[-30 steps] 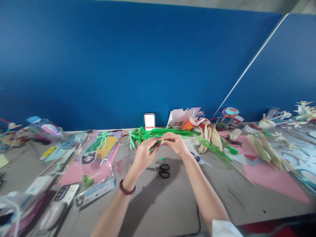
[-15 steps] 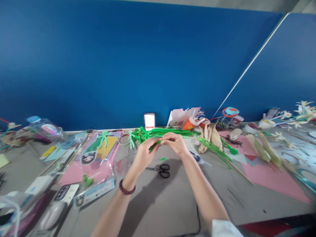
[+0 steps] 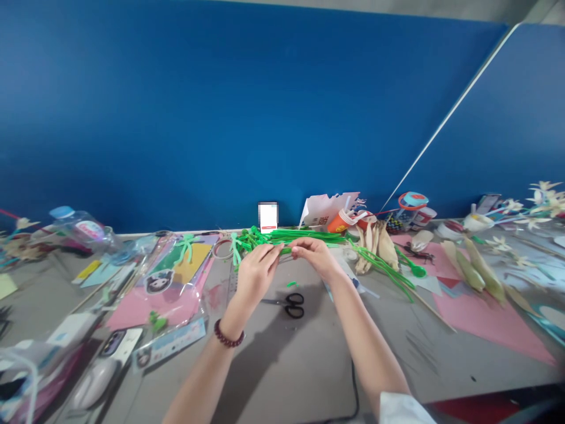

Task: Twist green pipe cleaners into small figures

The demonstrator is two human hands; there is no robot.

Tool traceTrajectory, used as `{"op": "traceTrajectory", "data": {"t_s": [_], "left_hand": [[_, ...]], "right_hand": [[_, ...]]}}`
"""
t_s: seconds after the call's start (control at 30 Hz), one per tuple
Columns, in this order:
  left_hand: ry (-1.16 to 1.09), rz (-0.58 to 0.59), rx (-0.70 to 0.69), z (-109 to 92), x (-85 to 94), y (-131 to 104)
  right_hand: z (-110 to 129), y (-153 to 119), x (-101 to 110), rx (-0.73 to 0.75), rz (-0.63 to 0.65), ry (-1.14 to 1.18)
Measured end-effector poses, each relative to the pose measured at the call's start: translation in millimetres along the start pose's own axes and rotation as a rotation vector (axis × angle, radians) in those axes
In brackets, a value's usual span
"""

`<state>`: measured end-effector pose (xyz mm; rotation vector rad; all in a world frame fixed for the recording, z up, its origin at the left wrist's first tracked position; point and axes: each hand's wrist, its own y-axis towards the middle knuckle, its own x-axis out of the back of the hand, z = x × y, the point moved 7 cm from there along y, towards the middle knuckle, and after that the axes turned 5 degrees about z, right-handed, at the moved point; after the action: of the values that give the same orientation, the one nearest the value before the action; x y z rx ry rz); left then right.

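Both hands meet over the middle of the table, pinching a short green fuzzy stem like a pipe cleaner (image 3: 286, 251). My left hand (image 3: 256, 272), with a beaded bracelet at its wrist, has its fingers closed on one end. Thumb and fingertips of my right hand (image 3: 315, 257) close at the other end; the exact contact is too small to tell. Just beyond lies a bundle of long green pipe cleaners (image 3: 304, 237), with curled green pieces (image 3: 252, 238) to its left. Below the hands are black-handled scissors (image 3: 293, 305) and a small green scrap (image 3: 292, 284).
A lit phone (image 3: 268, 217) stands against the blue partition (image 3: 273, 118). On the left are a plastic bottle (image 3: 82, 227), craft packets and a white mouse (image 3: 95, 383). Orange paper cups (image 3: 339, 222), dried husks (image 3: 387, 247) and pink paper (image 3: 489, 324) lie on the right.
The hands have drawn slightly apart at the fingertips, and more of the green stem shows between them. My left hand has turned so that its back faces up more.
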<state>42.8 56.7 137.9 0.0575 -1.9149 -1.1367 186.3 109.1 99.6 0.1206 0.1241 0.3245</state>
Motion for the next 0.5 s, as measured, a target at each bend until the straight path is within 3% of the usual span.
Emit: {"op": "traceTrajectory", "data": {"t_s": [0.23,0.5], "left_hand": [[0.079,-0.022,-0.022,1,-5.6,-4],[-0.520,0.296,0.330,24,-28.1,-1]], "right_hand": [[6,-5,-4,-0.020,-0.001,-0.132],[20,-7,4,0.133,-0.074,-0.324]]}}
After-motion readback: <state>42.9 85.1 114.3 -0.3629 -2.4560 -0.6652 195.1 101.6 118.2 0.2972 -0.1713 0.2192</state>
